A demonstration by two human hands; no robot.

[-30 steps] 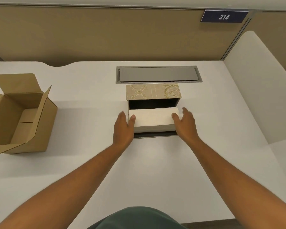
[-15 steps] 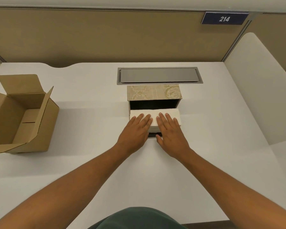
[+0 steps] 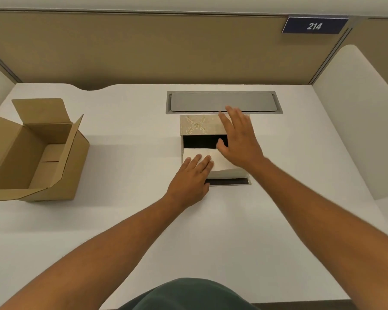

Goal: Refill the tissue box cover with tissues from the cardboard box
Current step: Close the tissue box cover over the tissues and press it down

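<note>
The left hand [image 3: 192, 175] lay flat, fingers spread, on the tissues [image 3: 220, 163] stacked in the open cover [image 3: 199, 127] mid-tabletop [image 3: 126, 220]. The right hand [image 3: 239, 136] hovered open over the cover's raised lid, grasping nothing. The box [image 3: 31, 153] stood far left.

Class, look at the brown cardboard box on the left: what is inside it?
The open brown cardboard box shows only its bare cardboard floor and inner walls; no tissues are visible inside. The near corner, behind the front wall and folded flap, is hidden from view.
</note>
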